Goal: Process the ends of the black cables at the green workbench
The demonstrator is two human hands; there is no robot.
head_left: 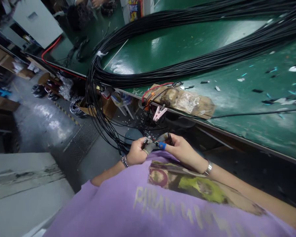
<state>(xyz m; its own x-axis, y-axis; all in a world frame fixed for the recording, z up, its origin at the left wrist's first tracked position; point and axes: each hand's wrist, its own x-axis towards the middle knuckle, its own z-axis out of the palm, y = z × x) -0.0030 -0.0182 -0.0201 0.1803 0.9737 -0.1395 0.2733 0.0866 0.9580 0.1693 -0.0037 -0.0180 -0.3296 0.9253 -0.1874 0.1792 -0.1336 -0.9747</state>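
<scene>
Close in front of my purple shirt, my left hand (137,152) is closed in a pinch on black cable ends. Black cables (113,133) hang over the bench edge and run down to that hand. My right hand (184,149) is close beside it, fingers bent around thin cable ends with small coloured wires. A blue cover (162,145) is on one of its fingers, and greyish covers show on other fingers. The fine wires between the fingertips are too small and blurred to make out singly.
A large loop of black cables (162,74) lies on the green bench (167,49). At its edge are a taped wooden block (192,102) and a pink clip (160,113). Scraps (258,90) litter the right side. A pale cabinet (37,21) stands back left.
</scene>
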